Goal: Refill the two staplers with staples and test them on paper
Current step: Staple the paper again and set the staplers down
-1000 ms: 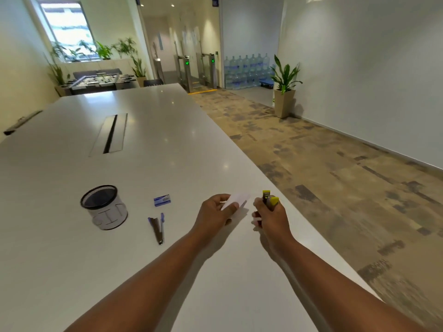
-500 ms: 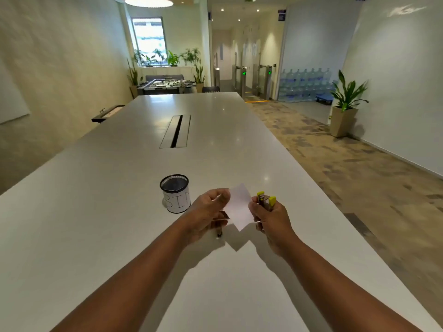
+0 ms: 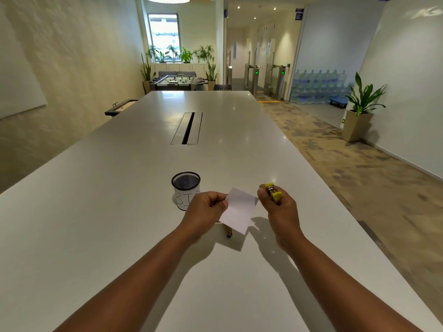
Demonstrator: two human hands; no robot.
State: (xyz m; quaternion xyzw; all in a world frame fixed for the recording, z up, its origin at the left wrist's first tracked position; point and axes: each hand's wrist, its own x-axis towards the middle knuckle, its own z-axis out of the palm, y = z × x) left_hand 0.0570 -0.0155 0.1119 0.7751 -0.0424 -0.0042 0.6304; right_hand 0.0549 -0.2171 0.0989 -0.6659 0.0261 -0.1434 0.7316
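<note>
The left hand [image 3: 208, 207] pinched a white paper slip [image 3: 239, 210]; the right hand [image 3: 275, 207] gripped a small yellow stapler [image 3: 273, 192] beside it. Behind the left hand stood a black mesh cup [image 3: 185, 188] lettered "BI…".

You are looking at a bright, evenly lit room: daylight blows out the far window [image 3: 164, 32], and ceiling lamps leave small glints along the counter [image 3: 143, 178]. Soft shadows fall under both forearms toward the counter's near edge. Wide-angle bending curves the walls; detail is slightly soft.
</note>
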